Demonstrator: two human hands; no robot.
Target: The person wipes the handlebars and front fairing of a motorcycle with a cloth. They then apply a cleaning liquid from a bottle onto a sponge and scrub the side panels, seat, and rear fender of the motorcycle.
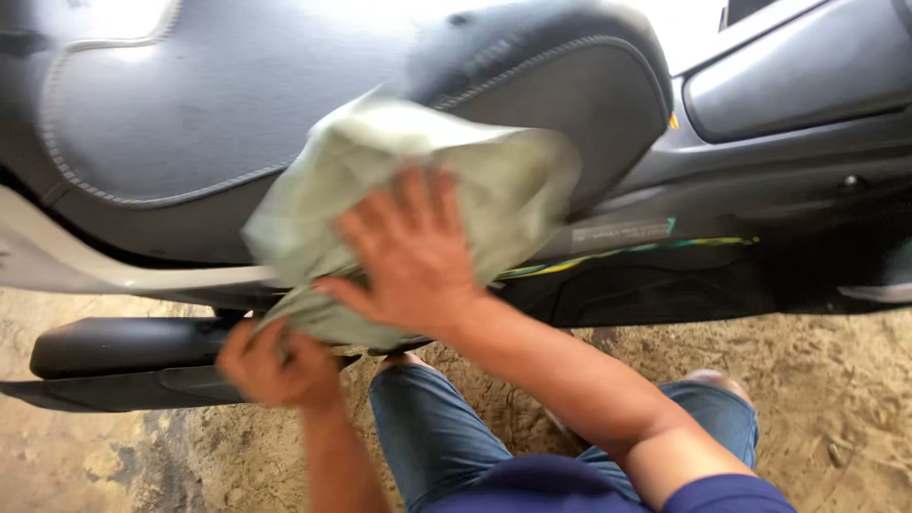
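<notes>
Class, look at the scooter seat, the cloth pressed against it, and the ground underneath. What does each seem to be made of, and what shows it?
Seat: probably vinyl or synthetic leather, dark grey, matt, with stitched seams. Cloth: thin, pale green woven fabric, judging by its soft folds; right hand presses it flat, left hand grips its lower end. Ground: loose sandy dirt, grainy.

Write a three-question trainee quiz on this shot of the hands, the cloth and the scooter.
1. True or false: the right hand lies flat, fingers spread, on the pale green cloth.
2. What does the left hand do with the cloth?
A. Grips its lower end in a fist
B. Hovers clear of it
C. Presses it flat on the seat
3. Fill in: the cloth lies against the side of the dark scooter ____, above the sandy ground.

Key:
1. True.
2. A.
3. Seat.
</notes>
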